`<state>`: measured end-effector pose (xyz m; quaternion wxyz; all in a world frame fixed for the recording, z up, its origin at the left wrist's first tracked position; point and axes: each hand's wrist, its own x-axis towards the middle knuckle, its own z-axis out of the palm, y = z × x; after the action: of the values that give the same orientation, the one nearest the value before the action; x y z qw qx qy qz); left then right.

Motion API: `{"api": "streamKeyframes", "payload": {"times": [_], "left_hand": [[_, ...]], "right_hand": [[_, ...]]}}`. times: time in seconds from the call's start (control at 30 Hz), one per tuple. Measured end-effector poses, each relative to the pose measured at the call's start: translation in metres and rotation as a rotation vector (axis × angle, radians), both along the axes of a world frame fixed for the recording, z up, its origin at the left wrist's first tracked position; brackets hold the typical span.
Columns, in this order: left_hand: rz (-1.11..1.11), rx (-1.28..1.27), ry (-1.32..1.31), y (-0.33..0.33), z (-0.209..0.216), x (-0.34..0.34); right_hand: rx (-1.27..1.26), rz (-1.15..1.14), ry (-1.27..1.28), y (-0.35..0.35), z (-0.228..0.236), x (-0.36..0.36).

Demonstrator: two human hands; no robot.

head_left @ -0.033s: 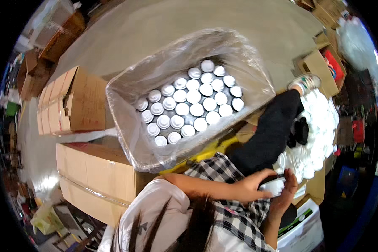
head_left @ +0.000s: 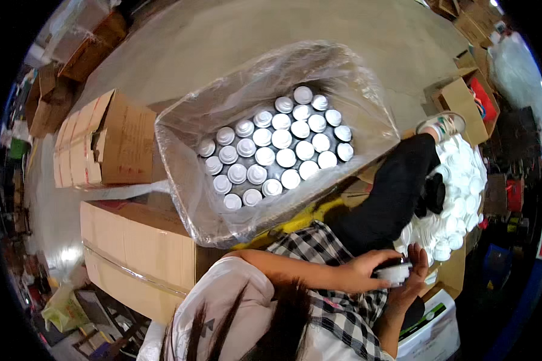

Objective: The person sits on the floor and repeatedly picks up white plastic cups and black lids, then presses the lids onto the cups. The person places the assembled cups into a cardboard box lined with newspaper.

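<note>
My left hand (head_left: pixel 370 274) is closed around a round dark piece with a white stepped cap (head_left: pixel 395 274), held low over my lap. Against the cap's other side curl the fingers of my right hand (head_left: pixel 411 283), gripping it too. The dark part is mostly hidden by the left fingers. Just beyond my hands lies a heap of white round caps (head_left: pixel 457 201) in an open carton. To my left, a large box lined with clear plastic (head_left: pixel 223 90) holds rows of similar white-topped round pieces (head_left: pixel 265 157), standing upright on a dark layer.
Two brown cartons (head_left: pixel 126 141) stand left of the lined box. A white box (head_left: pixel 430 328) sits by my right forearm. Beyond the cap heap is an open carton with something red inside (head_left: pixel 483 99). My dark-trousered leg (head_left: pixel 397 174) lies between lined box and heap.
The view has shifted slightly. The piece in my hands has tilted a little, and my right fingers stand slightly more apart. The box contents look the same.
</note>
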<state>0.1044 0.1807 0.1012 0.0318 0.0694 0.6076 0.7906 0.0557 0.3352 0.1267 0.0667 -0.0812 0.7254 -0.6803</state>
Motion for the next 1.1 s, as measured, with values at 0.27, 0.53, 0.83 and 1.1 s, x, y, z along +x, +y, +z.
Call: {"api": "streamKeyframes", "payload": {"times": [0.27,0.53,0.83,1.1], "left_hand": [[0.277,-0.029,0.114,-0.005,-0.026,0.0],[0.353,-0.135,0.116,0.001,-0.04,-0.006],[0.365,-0.077,0.051,-0.013,-0.028,-0.009],[-0.035,0.066,-0.013,-0.068,-0.039,-0.013]], "right_hand": [[0.318,0.041,0.074,-0.037,-0.019,-0.027],[0.375,0.123,0.006,-0.036,-0.03,-0.043],[0.148,0.137,-0.035,-0.05,-0.021,-0.039],[0.564,0.505,0.267,-0.045,0.0,-0.026]]}}
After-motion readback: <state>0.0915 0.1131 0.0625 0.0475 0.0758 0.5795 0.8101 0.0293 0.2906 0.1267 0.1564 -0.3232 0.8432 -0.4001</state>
